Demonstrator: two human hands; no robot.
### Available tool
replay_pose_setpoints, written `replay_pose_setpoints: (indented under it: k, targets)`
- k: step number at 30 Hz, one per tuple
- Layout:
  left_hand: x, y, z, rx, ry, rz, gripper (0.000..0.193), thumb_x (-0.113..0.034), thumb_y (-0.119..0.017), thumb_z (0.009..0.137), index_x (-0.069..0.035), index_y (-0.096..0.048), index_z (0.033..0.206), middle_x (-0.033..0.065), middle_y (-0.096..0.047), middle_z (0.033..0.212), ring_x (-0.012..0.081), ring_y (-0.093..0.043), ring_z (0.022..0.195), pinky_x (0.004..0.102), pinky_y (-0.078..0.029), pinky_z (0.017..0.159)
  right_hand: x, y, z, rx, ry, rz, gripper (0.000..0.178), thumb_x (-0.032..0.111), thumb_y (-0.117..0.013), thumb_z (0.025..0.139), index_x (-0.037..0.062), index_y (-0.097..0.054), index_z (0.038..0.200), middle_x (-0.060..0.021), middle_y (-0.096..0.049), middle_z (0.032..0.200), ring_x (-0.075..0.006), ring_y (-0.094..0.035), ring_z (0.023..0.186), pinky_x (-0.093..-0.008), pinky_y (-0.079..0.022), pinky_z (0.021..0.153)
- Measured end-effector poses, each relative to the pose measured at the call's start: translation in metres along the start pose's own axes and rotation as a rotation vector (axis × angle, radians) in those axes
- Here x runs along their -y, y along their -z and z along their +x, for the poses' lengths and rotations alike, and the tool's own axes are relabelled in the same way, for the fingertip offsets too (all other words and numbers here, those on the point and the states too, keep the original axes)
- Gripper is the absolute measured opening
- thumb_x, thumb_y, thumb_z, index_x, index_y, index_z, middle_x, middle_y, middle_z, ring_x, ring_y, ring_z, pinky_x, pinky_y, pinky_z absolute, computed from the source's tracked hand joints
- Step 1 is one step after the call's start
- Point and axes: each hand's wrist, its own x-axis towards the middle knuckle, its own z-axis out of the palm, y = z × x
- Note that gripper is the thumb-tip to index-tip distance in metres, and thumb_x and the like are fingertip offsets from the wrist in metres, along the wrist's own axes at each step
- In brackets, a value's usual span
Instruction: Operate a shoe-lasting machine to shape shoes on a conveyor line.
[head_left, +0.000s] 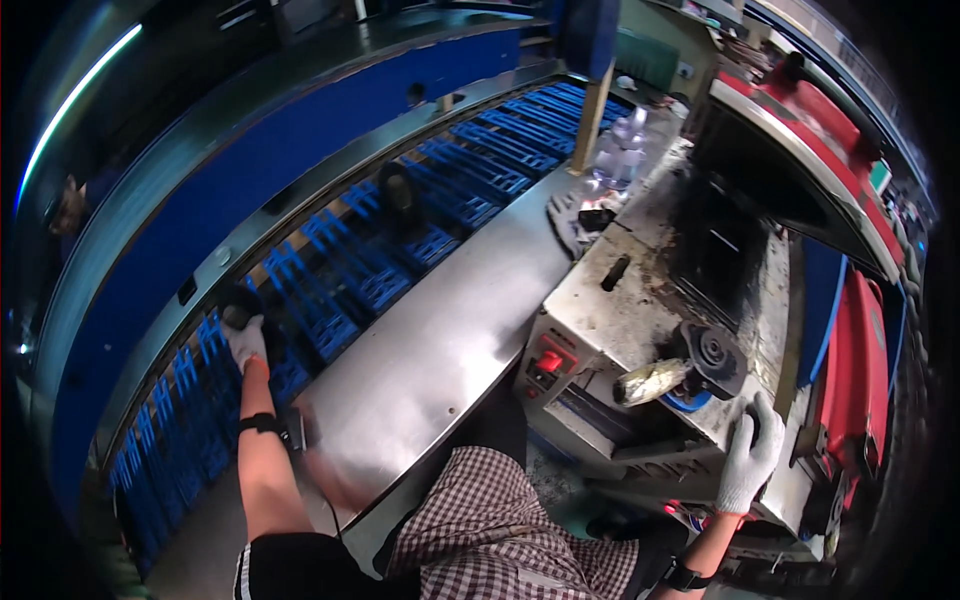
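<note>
My left hand, in a pale glove, reaches over the blue slatted conveyor at the left. Its fingers are closed on a dark rounded piece, whose kind I cannot make out. A similar dark oval piece is farther along the conveyor. My right hand, gloved in white, is at the near right edge of the worn machine top. Its fingers are apart and nothing shows in them. Just beyond it stands a black device with a round top, beside a pale wrapped handle.
A shiny metal ledge runs between conveyor and machine. A red switch is on the machine's front. Clear plastic bottles stand by a wooden post. A raised red cover is at the right; a person is at far left.
</note>
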Motion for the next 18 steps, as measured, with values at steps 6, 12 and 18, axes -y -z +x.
replay_pose_setpoints:
  k: [6, 12, 18]
  targets:
    - [0.008, 0.007, -0.004, -0.026, 0.003, 0.085, 0.090, -0.023, -0.073, 0.085, 0.001, -0.030, 0.161, 0.0202, -0.054, 0.153, 0.0329, -0.051, 0.142, 0.0375, -0.036, 0.119, 0.002, -0.004, -0.002, -0.039, -0.063, 0.048, 0.030, 0.002, -0.066, 0.091, 0.0004, -0.070, 0.121, -0.0144, -0.068, 0.103, -0.0289, -0.063, 0.098, -0.0390, -0.050, 0.092]
    - [-0.021, 0.002, -0.026, -0.030, 0.087, 0.111, 0.094, -0.028, -0.072, 0.086, 0.000, -0.026, 0.163, 0.0254, -0.053, 0.152, 0.0381, -0.050, 0.142, 0.0390, -0.037, 0.118, 0.005, -0.005, -0.008, -0.082, -0.136, 0.123, 0.032, -0.001, -0.066, 0.091, 0.0000, -0.069, 0.122, -0.0129, -0.068, 0.103, -0.0262, -0.064, 0.099, -0.0360, -0.050, 0.092]
    - [-0.024, -0.008, -0.023, -0.056, 0.088, 0.159, 0.096, -0.031, -0.073, 0.083, -0.003, -0.027, 0.163, 0.0248, -0.054, 0.151, 0.0390, -0.049, 0.143, 0.0400, -0.037, 0.118, -0.005, -0.003, -0.009, -0.019, -0.213, 0.148, 0.035, 0.000, -0.058, 0.100, -0.0043, -0.062, 0.135, -0.0124, -0.067, 0.121, -0.0186, -0.065, 0.109, -0.0310, -0.051, 0.098]
